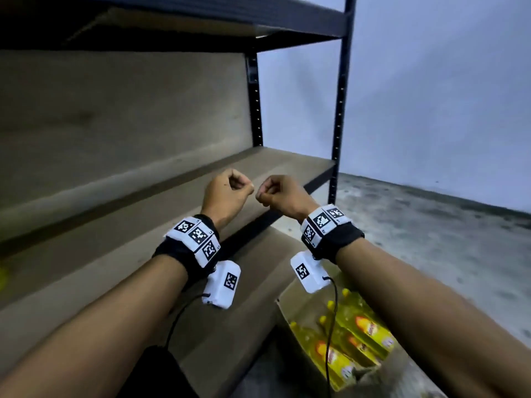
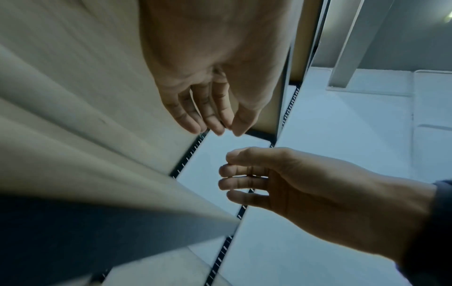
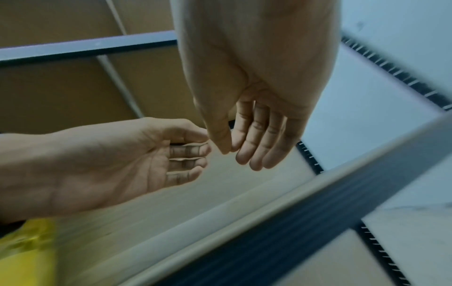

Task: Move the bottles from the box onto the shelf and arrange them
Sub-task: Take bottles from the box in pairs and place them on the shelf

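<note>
Several yellow bottles (image 1: 362,328) with red-and-orange labels lie in an open cardboard box (image 1: 287,307) on the floor at the lower right. The brown shelf board (image 1: 287,163) holds nothing in its visible middle and right part. My left hand (image 1: 230,186) and right hand (image 1: 277,193) hover side by side above the board's front edge, almost touching. In both wrist views, the fingers of my left hand (image 2: 208,110) (image 3: 156,156) and right hand (image 3: 254,135) (image 2: 264,181) hang loosely curled and hold nothing.
The rack has black metal uprights (image 1: 340,110), another board above and one below (image 1: 224,334). A blurred yellow object (image 3: 26,251) shows at the left, also at the head view's left edge (image 1: 2,278). A grey wall and a concrete floor (image 1: 431,239) lie to the right.
</note>
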